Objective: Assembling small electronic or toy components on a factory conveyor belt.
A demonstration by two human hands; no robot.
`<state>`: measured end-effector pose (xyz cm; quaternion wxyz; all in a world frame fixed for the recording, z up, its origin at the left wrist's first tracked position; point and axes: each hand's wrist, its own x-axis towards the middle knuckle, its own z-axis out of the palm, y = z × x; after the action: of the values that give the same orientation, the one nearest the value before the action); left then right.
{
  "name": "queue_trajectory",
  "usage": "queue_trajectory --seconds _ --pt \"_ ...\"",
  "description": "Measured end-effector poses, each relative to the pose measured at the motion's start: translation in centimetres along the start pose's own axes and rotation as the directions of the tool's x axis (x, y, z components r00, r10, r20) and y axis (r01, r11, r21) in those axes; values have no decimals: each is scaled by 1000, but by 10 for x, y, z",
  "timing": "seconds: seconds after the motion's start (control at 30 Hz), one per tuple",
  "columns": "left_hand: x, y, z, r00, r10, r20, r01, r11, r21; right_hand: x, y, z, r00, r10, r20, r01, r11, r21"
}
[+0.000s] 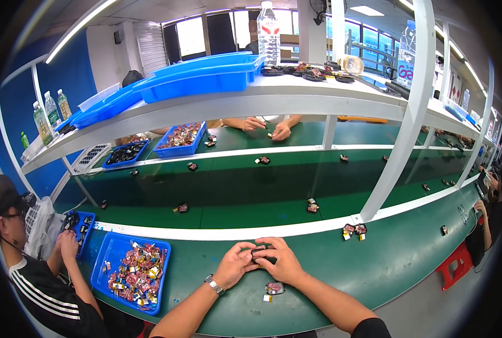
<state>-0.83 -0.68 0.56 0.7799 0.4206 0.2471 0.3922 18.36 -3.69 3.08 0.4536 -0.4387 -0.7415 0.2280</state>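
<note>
My left hand [235, 266] and my right hand [280, 262] meet over the green work surface, fingers closed around a small black device casing [258, 253]. The thumbs and fingertips of both hands press on it and hide part of it. Just below my hands lies a similar small electronic assembly [274, 288], dark with a reddish board, and a white and yellow piece sticks out of it. On my left stands a blue tray [109, 248] heaped with small red, white and yellow electronic parts [138, 271].
A co-worker [54, 276] sits at the left beside a smaller blue tray [91, 217]. Beyond a white rail [234, 232] runs a green conveyor belt [234, 214] carrying scattered assemblies. Overhead is a white shelf [206, 104], with a slanted post [400, 129]. Another person's hands [268, 127] work opposite.
</note>
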Motion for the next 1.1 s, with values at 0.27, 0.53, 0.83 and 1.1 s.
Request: queue_trajectory --seconds 0.27,0.53,0.83,1.1 --pt "0 2 2 996 89 -5 -89 996 -28 2 -11 5 997 -69 -35 69 998 -11" --pt "-1 5 6 992 112 64 -107 992 -71 7 -10 1 989 -135 -57 135 991 0" --pt "-2 4 8 997 76 0 -76 993 -85 3 -12 0 972 -186 -146 167 977 -132" --pt "-3 5 5 998 64 -25 -66 995 -78 8 -20 -1 932 -348 -100 308 908 -285"
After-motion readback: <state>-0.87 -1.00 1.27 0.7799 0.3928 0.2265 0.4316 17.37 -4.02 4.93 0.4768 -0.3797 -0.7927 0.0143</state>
